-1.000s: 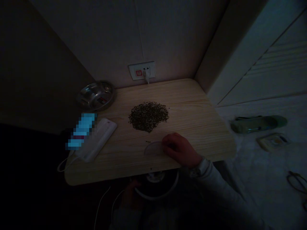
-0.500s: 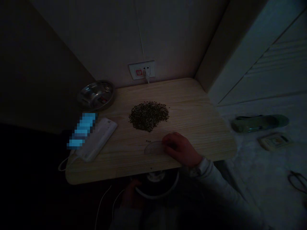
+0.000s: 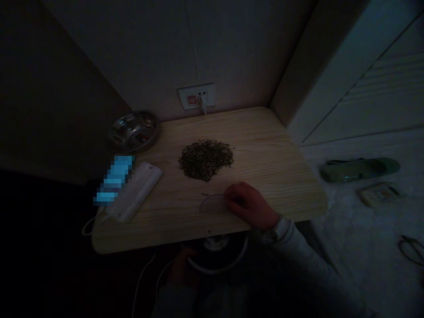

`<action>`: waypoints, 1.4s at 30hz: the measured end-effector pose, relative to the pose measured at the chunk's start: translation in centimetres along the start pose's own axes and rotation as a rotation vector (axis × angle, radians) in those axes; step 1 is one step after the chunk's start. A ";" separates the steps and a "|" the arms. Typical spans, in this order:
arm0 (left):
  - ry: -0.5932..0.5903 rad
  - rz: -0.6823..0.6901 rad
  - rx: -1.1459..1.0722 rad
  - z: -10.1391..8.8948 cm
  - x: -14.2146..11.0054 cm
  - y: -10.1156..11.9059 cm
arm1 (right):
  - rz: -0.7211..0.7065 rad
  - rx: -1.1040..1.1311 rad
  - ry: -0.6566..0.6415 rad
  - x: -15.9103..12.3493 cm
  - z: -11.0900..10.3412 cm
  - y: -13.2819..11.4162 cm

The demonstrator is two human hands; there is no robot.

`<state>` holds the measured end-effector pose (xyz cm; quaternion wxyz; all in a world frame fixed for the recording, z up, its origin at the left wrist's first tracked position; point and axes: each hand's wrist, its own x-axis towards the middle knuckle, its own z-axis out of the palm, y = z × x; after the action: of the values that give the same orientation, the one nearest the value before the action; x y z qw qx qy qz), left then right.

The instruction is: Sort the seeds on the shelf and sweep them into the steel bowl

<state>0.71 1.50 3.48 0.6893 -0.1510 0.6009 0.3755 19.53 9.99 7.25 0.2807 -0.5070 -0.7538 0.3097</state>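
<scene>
A heap of small dark seeds (image 3: pixel 205 159) lies in the middle of a pale wooden table (image 3: pixel 271 150). My right hand (image 3: pixel 248 204) rests near the table's front edge, fingers curled on a thin clear round lid (image 3: pixel 212 204) that lies flat on the wood. A few stray seeds lie beside the lid. Below the table's front edge, in deep shadow, my left hand (image 3: pixel 181 265) holds the rim of a white-rimmed bowl (image 3: pixel 217 258).
A steel bowl (image 3: pixel 133 130) sits at the table's back left. A white power strip (image 3: pixel 135 191) and a blurred-out blue thing (image 3: pixel 114 179) lie at the left edge. A wall socket (image 3: pixel 196 97) is behind. A green slipper (image 3: pixel 359 169) and scissors (image 3: pixel 410 248) lie on the floor.
</scene>
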 end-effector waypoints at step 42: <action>0.007 -0.004 -0.030 -0.2 0.1 -0.3 | 0.006 -0.002 -0.002 -0.1 0.0 -0.1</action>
<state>0.76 1.19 3.29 0.6856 -0.1637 0.5972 0.3827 19.54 9.87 7.32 0.2783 -0.5094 -0.7528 0.3103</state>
